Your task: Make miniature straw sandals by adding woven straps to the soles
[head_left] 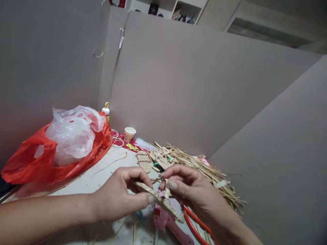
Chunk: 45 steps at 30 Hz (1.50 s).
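Observation:
My left hand (122, 195) is closed around a small woven straw sandal (158, 200), thumb pressed on its sole. My right hand (186, 185) pinches a thin straw strand at the sandal's top, fingers curled together. Both hands hover just above the table (102, 172). A second small woven straw sole (144, 160) lies on the table beyond them.
A pile of loose straw strips (199, 163) lies to the right. A red plastic bag (38, 160) holding a clear bag sits at the left. A paper cup (129, 133) and a small bottle (106, 110) stand at the back. A pink glue gun (166, 223) and red-handled tool (196, 226) lie below my hands. Grey partitions enclose the table.

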### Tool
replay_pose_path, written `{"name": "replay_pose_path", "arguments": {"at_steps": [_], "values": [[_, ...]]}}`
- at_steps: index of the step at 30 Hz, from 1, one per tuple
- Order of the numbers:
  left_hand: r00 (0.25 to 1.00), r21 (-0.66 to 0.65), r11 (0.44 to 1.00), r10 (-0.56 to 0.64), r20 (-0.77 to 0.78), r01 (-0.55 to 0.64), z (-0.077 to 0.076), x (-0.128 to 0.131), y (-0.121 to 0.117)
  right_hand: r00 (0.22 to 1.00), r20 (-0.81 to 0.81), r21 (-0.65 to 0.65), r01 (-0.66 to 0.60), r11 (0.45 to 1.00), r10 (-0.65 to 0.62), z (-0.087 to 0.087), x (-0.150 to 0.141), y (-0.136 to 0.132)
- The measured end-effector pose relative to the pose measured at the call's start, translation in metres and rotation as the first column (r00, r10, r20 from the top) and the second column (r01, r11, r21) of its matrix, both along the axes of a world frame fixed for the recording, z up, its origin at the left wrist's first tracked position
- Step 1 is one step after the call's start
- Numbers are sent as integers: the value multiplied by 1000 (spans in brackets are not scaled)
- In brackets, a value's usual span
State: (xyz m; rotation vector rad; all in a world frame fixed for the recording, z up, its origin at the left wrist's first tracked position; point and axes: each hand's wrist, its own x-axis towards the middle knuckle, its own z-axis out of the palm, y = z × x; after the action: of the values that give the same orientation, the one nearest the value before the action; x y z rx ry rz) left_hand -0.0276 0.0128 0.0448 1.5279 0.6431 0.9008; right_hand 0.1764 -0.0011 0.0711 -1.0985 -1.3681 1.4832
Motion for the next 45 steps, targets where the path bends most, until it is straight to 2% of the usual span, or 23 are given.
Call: {"name": "replay_pose_path", "arguments": {"at_steps": [5,12,17,23,29,36,40,45], "values": [[996,-176,982,-62,64,73,-2,1,3,992,123,151,1,989,-20,-3,-2,0],[993,-222,971,-75,91,94,-3,2,4,952,294,297,-6,955,-85,-2,-5,-3],[994,-228,969,-80,75,95,-4,2,4,933,342,384,-33,923,-110,0,-7,-2],[992,-228,968,-93,82,109,-4,2,6,898,425,406,-72,911,-119,-1,-5,-2],[992,-197,973,-113,55,122,-3,-1,7,891,433,414,-65,908,-133,1,-6,-5],[988,-266,953,-119,101,142,-4,3,5,871,467,455,-87,886,-154,-2,-6,-6],[995,-222,972,-63,76,79,-5,4,3,856,485,477,-89,875,-178,-4,-6,-4],[999,-47,998,32,3,-31,-6,0,3,860,462,518,-63,853,-218,-3,0,-6]]}}
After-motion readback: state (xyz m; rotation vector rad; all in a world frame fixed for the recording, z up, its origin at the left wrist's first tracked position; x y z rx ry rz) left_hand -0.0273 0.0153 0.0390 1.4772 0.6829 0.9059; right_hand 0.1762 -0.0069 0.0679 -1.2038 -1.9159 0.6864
